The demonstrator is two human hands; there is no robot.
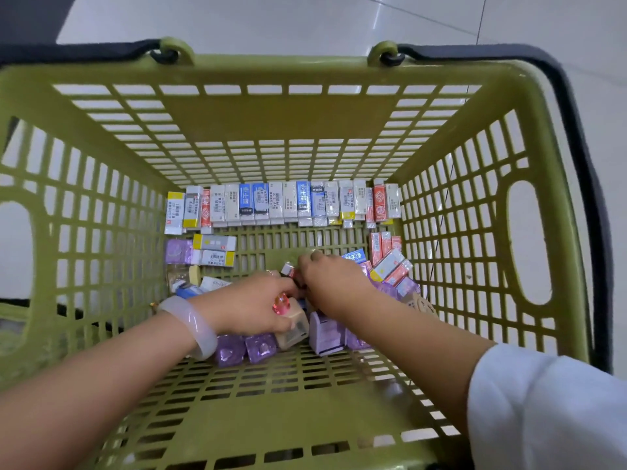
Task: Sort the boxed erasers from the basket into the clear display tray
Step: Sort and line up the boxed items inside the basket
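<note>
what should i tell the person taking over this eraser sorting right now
Left hand: down in the green basket, fingers curled on a small eraser with a pink top.
Right hand: beside it, pinching a small red-and-white boxed eraser.
A row of boxed erasers lines the far wall; loose ones and purple packets lie around the hands.
No clear display tray in view, so progress cannot be judged.

Glossy pale floor tiles (441, 15), a dark mat (30, 15) far left
</note>
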